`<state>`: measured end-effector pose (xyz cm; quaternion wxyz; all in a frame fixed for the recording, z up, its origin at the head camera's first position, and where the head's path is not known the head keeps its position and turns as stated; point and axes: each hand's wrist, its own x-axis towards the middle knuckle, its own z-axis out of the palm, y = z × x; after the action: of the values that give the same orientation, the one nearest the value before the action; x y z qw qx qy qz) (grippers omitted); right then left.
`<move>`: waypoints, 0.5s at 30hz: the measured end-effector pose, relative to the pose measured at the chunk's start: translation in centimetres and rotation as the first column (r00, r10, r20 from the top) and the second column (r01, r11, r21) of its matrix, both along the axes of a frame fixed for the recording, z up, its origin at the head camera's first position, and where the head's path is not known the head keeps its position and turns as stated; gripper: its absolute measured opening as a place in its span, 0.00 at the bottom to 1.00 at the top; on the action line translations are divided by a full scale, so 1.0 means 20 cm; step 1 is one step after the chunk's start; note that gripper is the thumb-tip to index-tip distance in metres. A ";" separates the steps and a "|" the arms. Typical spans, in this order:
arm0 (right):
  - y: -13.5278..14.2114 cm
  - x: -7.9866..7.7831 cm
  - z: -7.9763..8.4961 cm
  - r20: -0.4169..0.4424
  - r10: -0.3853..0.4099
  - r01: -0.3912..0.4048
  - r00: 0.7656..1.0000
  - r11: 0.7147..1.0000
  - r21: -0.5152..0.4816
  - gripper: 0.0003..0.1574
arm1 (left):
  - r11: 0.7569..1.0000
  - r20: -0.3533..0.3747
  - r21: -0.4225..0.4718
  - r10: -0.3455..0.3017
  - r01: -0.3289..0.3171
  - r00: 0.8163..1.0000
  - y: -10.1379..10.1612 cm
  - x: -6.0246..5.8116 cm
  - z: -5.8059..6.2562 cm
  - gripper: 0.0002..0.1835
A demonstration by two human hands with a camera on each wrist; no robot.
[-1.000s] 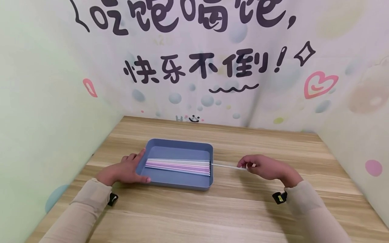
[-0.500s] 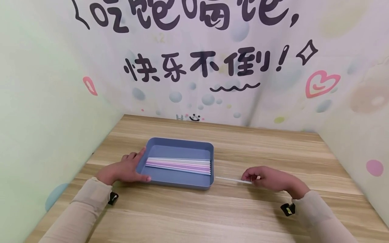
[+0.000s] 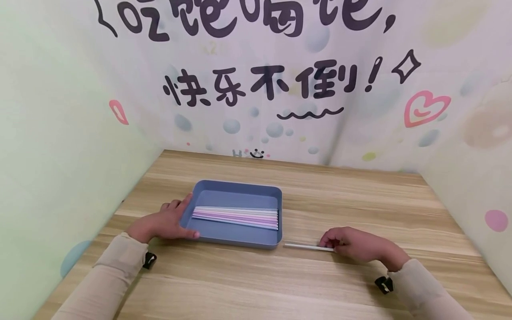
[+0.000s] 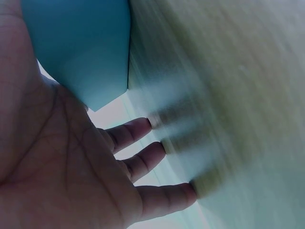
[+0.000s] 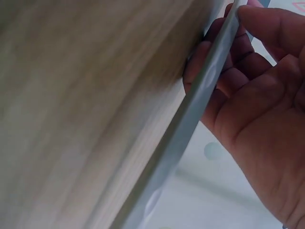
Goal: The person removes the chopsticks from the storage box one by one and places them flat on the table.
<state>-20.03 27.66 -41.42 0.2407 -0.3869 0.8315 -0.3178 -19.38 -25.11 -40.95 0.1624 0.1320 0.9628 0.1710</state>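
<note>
My left hand (image 3: 166, 224) rests on the left end of a blue rectangular tray (image 3: 240, 242), thumb along the near side and fingers spread at the left wall. In the left wrist view three fingertips reach down to the table beside the tray. Pastel white, pink, purple and blue chopsticks (image 3: 236, 217) lie side by side inside it. Right of the tray, my right hand (image 3: 358, 244) pinches a pale chopstick (image 3: 302, 246) between thumb and fingers, low over the table. The right wrist view shows its long grey-green shaft (image 5: 183, 126) with small raised marks running past the palm.
The wood-grain table (image 3: 248, 284) runs back to a printed cloth (image 3: 224, 129) with dark writing. Pale panels (image 3: 68, 146) stand along both sides. A black wrist strap (image 3: 384, 284) shows below the right sleeve.
My right hand has come nearer to me and slightly right, drawing the chopstick down from beside the tray's right wall to near its front right corner. The left hand and tray stay put.
</note>
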 end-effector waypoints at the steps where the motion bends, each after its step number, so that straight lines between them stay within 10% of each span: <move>1: 0.00 0.00 0.00 -0.003 0.002 -0.002 1.000 1.000 -0.002 0.25 | 1.000 0.000 0.000 0.000 0.000 1.000 0.00 0.00 0.00 0.69; 15: -0.01 0.02 0.01 -0.026 -0.012 0.013 1.000 0.999 0.046 0.25 | 1.000 -0.007 0.002 0.000 0.000 1.000 0.00 0.00 0.00 0.69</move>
<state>-19.63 27.39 -41.15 0.2367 -0.3799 0.8441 -0.2952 -19.33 -25.18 -40.90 0.1590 0.1327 0.9632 0.1714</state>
